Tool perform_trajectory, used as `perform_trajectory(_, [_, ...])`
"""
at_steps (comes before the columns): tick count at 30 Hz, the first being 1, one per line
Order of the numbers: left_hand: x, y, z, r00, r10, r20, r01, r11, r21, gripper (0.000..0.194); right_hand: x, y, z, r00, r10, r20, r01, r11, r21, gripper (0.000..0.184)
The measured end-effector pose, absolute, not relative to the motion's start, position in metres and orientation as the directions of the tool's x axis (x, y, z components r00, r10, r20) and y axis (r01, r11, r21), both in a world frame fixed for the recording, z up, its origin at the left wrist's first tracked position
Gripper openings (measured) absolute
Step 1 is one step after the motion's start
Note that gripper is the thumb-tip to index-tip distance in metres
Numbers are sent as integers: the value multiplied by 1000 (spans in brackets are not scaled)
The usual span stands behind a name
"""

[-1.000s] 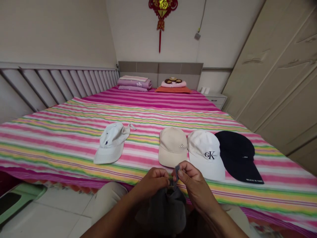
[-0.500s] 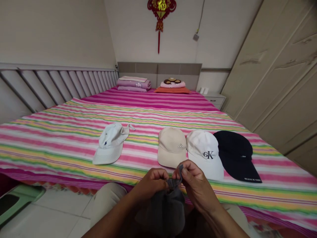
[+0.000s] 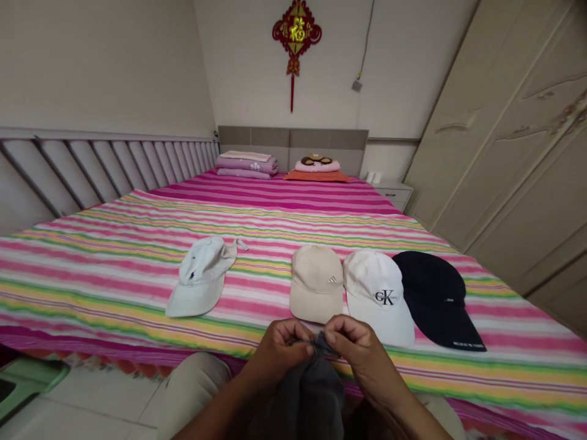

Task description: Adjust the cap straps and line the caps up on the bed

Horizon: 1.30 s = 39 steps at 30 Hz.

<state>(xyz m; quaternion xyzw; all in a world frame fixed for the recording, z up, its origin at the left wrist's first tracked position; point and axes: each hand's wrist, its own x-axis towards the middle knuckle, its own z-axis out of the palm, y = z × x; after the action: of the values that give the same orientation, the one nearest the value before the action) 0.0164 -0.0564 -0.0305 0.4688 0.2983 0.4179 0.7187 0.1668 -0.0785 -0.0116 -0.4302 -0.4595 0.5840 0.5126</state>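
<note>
A dark grey cap (image 3: 316, 397) hangs between my hands, low in front of my lap. My left hand (image 3: 287, 351) is closed, pinching the cap's back strap area from the left. From the right, my right hand (image 3: 351, 342) pinches the strap (image 3: 322, 343) of the same cap, close to the left fingertips. The fingers partly hide the buckle area. Just beyond my hands lie a beige cap (image 3: 316, 278), a white cap (image 3: 378, 293) with black CK letters and a black cap (image 3: 435, 293), side by side. Farther left rests a pale cap (image 3: 202, 272) with its strap end loose.
The caps lie on a striped bedspread (image 3: 137, 244). Folded purple bedding (image 3: 245, 166) and a pink and orange stack (image 3: 316, 171) sit by the headboard (image 3: 321, 139). A wardrobe (image 3: 518, 140) stands right, a metal rail (image 3: 114, 137) left, and a green stool (image 3: 32, 385) at lower left.
My right hand has moved left and down, bringing the strap end against the cap's back near my left fingers. The view has tilted up slightly.
</note>
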Motion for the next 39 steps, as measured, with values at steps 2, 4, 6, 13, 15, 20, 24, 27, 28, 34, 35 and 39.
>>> perform_trajectory(2, [18,-56,-34,474,880,-21,-413,243,878,28,165,-78,-13,-102,992,-74,-222,-95,-971,29])
perform_trajectory(4, [20,-57,-35,483,875,-27,-480,290,828,34,164,-78,-15,-104,988,-117,-250,-140,-958,28])
perform_trajectory(6, [20,-59,-34,494,868,-53,-502,335,797,34,164,-77,-17,-118,981,-154,-280,-182,-942,26])
perform_trajectory(13, [18,-61,-37,503,860,-88,-511,377,772,28,167,-73,-24,-151,977,-149,-268,-185,-945,26])
perform_trajectory(15, [18,-60,-40,501,861,-87,-507,373,777,27,168,-73,-23,-155,975,-157,-263,-194,-945,26])
perform_trajectory(20, [17,-58,-42,516,851,-94,-498,387,776,25,168,-73,-17,-150,971,-185,-237,-217,-947,27])
perform_trajectory(24, [16,-58,-40,517,847,-124,-485,409,773,29,168,-75,-12,-132,968,-214,-167,-234,-958,24])
perform_trajectory(27, [15,-58,-40,519,844,-133,-473,414,778,27,168,-75,-10,-142,965,-222,-115,-238,-964,19])
perform_trajectory(28, [15,-58,-41,521,842,-139,-467,418,779,25,169,-75,-10,-148,963,-227,-104,-243,-964,18])
perform_trajectory(34, [17,-58,-42,478,856,-196,-428,422,799,22,174,-73,-7,-213,947,-242,-21,-252,-967,15])
perform_trajectory(35, [17,-58,-42,472,858,-205,-421,424,802,22,174,-73,-7,-222,947,-233,-10,-241,-970,15])
perform_trajectory(39, [17,-59,-43,470,856,-215,-412,428,805,22,176,-73,-6,-264,943,-202,-50,-222,-974,20])
